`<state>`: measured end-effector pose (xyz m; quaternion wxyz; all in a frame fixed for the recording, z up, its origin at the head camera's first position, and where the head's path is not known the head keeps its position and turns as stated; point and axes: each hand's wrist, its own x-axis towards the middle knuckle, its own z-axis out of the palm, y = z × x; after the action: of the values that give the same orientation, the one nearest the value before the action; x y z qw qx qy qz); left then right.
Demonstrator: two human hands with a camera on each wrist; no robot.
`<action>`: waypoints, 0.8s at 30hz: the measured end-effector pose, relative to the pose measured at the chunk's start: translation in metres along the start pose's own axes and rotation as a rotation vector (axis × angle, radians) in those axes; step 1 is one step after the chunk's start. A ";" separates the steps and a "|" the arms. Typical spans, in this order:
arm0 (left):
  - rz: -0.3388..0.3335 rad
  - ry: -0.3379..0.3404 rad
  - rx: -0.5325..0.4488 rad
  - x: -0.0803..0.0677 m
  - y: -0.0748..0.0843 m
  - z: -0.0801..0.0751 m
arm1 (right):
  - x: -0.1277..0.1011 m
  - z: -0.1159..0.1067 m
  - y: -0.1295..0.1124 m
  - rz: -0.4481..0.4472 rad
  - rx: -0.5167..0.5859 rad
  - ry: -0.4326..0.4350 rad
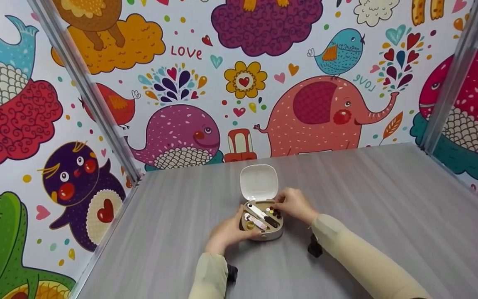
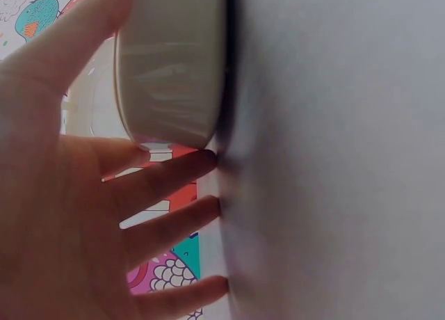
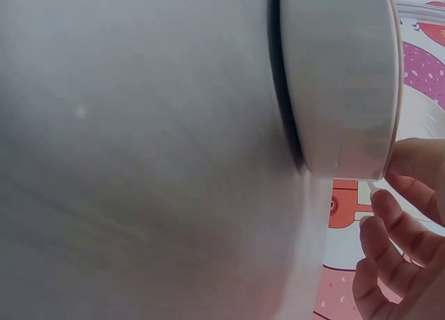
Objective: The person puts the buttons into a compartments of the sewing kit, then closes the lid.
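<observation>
A small rounded sewing kit box [image 1: 272, 235] stands on the table, its white lid [image 1: 259, 182] raised at the back. In its tan sections lie a long white-and-black tool [image 1: 263, 215], a pinkish slim piece [image 1: 256, 221], a round gold piece [image 1: 250, 225] and several small button-like pieces [image 1: 273, 211]. My left hand [image 1: 230, 231] grips the box from the left, thumb at the front; the left wrist view shows its other fingers spread, with tips by the table. My right hand [image 1: 298, 204] has its fingertips at the box's back right edge, beside the small pieces. Whether they pinch something is hidden.
The grey table [image 1: 172, 216] extends around the box on all sides. Printed cartoon panels [image 1: 181, 133] rise behind it and at both sides, with metal posts [image 1: 93, 91] at the corners. A dark wrist mount [image 1: 315, 247] hangs under the right sleeve.
</observation>
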<state>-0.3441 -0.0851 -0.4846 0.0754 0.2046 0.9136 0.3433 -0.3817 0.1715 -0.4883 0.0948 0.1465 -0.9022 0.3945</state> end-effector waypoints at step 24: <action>-0.031 -0.012 -0.039 0.002 -0.002 0.002 | -0.030 -0.056 0.036 0.111 0.082 -0.040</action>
<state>-0.3463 -0.0845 -0.4879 0.0903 0.1910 0.9093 0.3586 -0.3622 0.2418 -0.4839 0.0486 0.1076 -0.8937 0.4329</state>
